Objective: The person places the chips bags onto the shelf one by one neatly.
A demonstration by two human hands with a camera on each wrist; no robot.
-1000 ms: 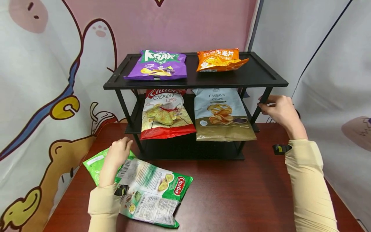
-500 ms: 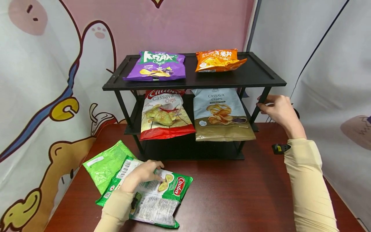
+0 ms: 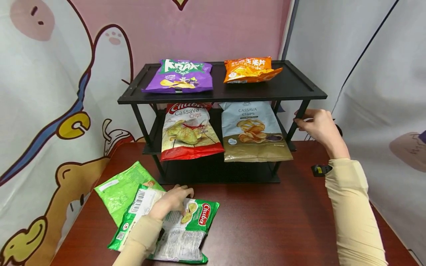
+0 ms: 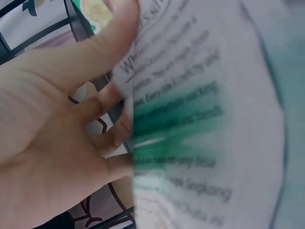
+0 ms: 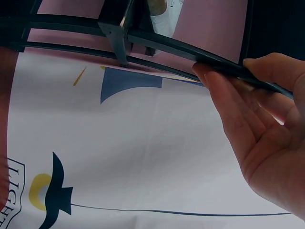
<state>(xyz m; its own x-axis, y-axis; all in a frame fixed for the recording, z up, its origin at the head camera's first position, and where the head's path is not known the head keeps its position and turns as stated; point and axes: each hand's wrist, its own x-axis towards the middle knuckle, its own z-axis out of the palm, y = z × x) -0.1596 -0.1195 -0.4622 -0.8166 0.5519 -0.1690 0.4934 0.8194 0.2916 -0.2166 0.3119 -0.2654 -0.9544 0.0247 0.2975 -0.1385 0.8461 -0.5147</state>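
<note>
My left hand (image 3: 171,203) is over the middle of a green-and-white Chuba chip bag (image 3: 183,240), which lies back side up on the table. Seen from the left wrist, thumb and fingers pinch a raised fold of that bag (image 4: 181,119), the thumb on one side and fingertips partly hidden behind it. On the far right, my right hand (image 3: 321,127) holds the front right post (image 3: 302,111) of a black rack (image 3: 293,90). The right wrist view shows the thumb on one side of this thin bar (image 5: 224,64) and the fingers on the other.
A bright green bag (image 3: 121,188) lies partly under the Chuba bag. On the rack's top are a purple Krax bag (image 3: 181,77) and an orange bag (image 3: 249,70). Red Chuba (image 3: 189,136) and blue-gold cassava chip bags (image 3: 254,135) lean on the middle tier.
My left hand has moved right from over the bright green bag onto the Chuba bag and pinched it. The Chuba bag has bunched up and shifted slightly. My right hand stays on the post.
</note>
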